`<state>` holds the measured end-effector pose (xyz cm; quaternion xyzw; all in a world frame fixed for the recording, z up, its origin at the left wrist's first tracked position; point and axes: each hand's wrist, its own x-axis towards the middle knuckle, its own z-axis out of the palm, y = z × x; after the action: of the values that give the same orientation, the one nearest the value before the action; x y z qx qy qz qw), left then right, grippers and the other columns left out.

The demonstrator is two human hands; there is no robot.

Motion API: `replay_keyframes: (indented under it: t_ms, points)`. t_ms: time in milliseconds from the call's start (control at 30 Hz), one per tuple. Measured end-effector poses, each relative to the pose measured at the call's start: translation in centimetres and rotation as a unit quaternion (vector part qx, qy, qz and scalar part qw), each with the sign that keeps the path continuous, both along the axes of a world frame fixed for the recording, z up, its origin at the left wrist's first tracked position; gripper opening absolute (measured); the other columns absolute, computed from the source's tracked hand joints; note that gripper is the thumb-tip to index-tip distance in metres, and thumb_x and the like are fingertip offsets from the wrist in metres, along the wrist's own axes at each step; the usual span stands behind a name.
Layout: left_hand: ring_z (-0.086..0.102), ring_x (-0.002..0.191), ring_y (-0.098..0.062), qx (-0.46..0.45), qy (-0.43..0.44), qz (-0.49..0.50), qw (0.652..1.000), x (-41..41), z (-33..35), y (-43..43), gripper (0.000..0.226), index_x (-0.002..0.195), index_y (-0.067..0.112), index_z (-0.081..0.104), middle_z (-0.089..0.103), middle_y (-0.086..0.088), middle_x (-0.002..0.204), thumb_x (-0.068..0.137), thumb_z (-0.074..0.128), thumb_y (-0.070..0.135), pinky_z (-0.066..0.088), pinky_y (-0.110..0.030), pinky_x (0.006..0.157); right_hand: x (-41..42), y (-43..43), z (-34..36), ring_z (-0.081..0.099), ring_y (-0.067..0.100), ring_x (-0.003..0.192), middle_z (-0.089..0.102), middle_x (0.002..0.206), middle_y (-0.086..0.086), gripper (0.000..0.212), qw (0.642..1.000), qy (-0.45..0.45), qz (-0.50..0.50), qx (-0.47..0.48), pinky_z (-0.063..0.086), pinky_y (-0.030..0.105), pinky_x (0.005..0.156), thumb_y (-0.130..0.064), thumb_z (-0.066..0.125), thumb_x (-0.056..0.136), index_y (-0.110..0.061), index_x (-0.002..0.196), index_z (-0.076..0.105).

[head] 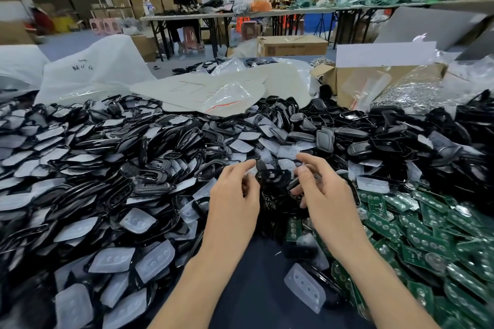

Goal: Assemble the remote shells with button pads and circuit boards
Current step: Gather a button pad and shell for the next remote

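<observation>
Many black shells (149, 141) and milky button pads (139, 220) lie heaped at the left. Near the centre, the left hand (235, 200) curls its fingers (247, 184) onto the left edge of one black remote shell (270, 176), held just above the pile. The right hand (326, 195) grips its right side with bent fingers (307, 163). Green circuit boards (427, 243) spread at the right.
</observation>
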<state>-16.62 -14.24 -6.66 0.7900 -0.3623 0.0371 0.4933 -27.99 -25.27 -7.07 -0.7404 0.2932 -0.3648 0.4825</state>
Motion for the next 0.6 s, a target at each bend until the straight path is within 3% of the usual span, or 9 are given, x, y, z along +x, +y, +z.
replay_keyframes:
  t_ms: [300, 500, 600]
  points:
    - [0.059, 0.085, -0.004, -0.044, -0.013, -0.005, 0.999, 0.1, 0.0, 0.4, 0.026, 0.117, 0.026, 0.067, 0.059, 0.016, 0.11, 0.102, 0.05, 0.015, 0.044, -0.013, 0.071, -0.1, 0.2, 0.4, 0.07, 0.003, 0.084, 0.067, 0.101, -0.021, 0.026, 0.999, -0.04, -0.022, -0.018, 0.053, 0.025, 0.066, -0.028, 0.047, 0.105, -0.047, 0.117, 0.059]
    - [0.058, 0.097, 0.008, -0.042, -0.011, -0.002, 0.999, 1.7, 2.0, 2.8, 0.024, 0.116, 0.026, 0.068, 0.06, 0.018, 0.112, 0.103, 0.05, 0.016, 0.04, -0.003, 0.08, 2.3, 3.4, 1.8, 0.068, 0.006, 0.079, 0.066, 0.1, -0.024, 0.027, 0.998, -0.048, 0.027, -0.039, 0.05, 0.024, 0.064, -0.026, 0.048, 0.105, -0.049, 0.113, 0.059]
    - [0.059, 0.09, 0.008, -0.01, -0.045, 0.041, 0.998, 5.9, 3.7, 5.9, 0.024, 0.119, 0.023, 0.068, 0.06, 0.014, 0.112, 0.103, 0.051, 0.018, 0.04, -0.002, 0.076, 5.2, 5.7, 3.4, 0.065, 0.014, 0.074, 0.066, 0.095, -0.015, 0.025, 0.994, -0.058, 0.077, -0.045, 0.051, 0.025, 0.063, -0.026, 0.048, 0.105, -0.045, 0.117, 0.059]
